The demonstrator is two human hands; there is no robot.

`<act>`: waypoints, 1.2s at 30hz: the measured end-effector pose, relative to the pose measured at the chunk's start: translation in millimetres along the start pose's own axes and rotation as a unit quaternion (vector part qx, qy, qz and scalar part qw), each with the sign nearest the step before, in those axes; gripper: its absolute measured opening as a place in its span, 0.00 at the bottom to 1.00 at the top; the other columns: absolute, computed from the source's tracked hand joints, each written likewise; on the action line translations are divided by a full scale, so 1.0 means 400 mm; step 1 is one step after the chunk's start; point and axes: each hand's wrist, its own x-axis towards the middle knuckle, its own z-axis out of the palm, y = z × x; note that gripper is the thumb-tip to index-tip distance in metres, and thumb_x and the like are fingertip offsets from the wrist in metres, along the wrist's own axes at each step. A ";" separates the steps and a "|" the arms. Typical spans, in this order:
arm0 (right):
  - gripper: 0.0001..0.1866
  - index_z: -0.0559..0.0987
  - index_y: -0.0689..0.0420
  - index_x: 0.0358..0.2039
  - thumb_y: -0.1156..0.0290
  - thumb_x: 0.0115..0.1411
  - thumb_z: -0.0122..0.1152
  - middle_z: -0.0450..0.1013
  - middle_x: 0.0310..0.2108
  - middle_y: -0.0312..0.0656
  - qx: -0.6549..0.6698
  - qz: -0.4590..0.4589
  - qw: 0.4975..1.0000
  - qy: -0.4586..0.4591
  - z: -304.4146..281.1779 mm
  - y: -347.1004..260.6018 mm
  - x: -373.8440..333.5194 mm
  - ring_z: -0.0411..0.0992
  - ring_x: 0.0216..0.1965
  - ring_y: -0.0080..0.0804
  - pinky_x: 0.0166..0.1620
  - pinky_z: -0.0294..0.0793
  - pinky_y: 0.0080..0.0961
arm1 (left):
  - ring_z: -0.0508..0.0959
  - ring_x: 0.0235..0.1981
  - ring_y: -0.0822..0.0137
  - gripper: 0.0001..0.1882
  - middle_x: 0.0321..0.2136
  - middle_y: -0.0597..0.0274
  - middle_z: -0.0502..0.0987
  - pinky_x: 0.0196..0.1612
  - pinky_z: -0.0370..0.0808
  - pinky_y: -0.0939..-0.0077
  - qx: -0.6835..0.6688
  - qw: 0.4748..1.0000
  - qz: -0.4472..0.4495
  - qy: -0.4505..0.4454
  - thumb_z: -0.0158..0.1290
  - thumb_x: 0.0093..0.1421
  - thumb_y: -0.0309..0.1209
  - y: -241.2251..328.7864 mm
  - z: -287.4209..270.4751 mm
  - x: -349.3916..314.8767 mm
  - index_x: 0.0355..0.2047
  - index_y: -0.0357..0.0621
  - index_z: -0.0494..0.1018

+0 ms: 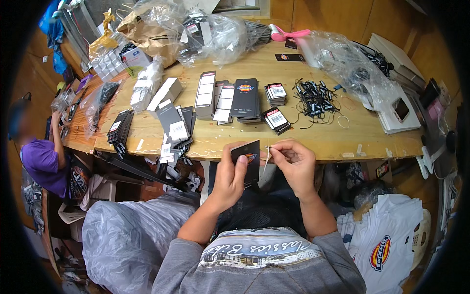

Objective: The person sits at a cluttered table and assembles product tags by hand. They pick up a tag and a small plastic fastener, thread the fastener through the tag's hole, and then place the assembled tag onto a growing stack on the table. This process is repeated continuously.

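Note:
My left hand is closed round a black hang tag with a coloured emblem, held upright just off the table's front edge. I cannot tell whether it is one tag or a small stack. Close beside it, my right hand pinches a thin pale strip between thumb and fingertips. Whether that strip is a rubber band or a card seen edge-on is unclear. On the table ahead stand a stack of black hang tags, white label stacks, small tag stacks and a heap of black tag strings.
Tags with strings and grey tags lie at the left. Plastic bags crowd the table's back. A phone lies on papers at the right. A grey plastic sack and white garments flank me. Another person works far left.

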 end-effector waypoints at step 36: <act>0.10 0.70 0.61 0.22 0.83 0.37 0.60 0.68 0.21 0.41 -0.251 -0.394 0.882 0.062 0.027 -0.009 -0.002 0.67 0.19 0.33 0.23 0.65 0.22 | 0.70 0.24 0.73 0.11 0.25 0.58 0.68 0.30 0.67 0.86 0.067 0.986 0.124 0.091 0.44 0.51 0.19 0.008 0.011 0.003 0.36 0.34 0.69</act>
